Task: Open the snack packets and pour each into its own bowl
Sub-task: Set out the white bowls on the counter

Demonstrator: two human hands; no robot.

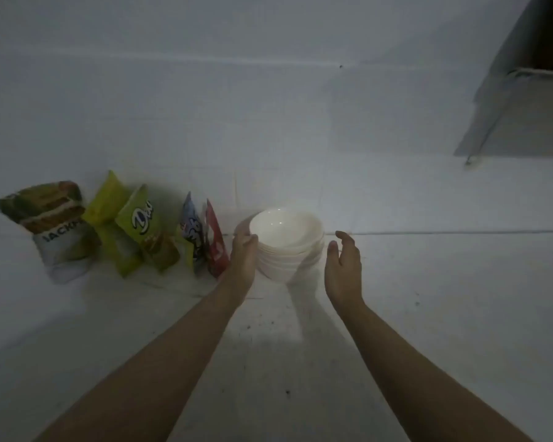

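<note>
White floor: my left hand grips the bowl stack, right hand released beside it; I'd lift bowls singly.

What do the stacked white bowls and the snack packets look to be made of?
Stacked bowls: glossy white, with small highlights inside the top one; glazed ceramic or melamine, cannot tell which. Snack packets: thin printed plastic or foil film, going by the creased, puffed bodies and crimped top edges.
</note>
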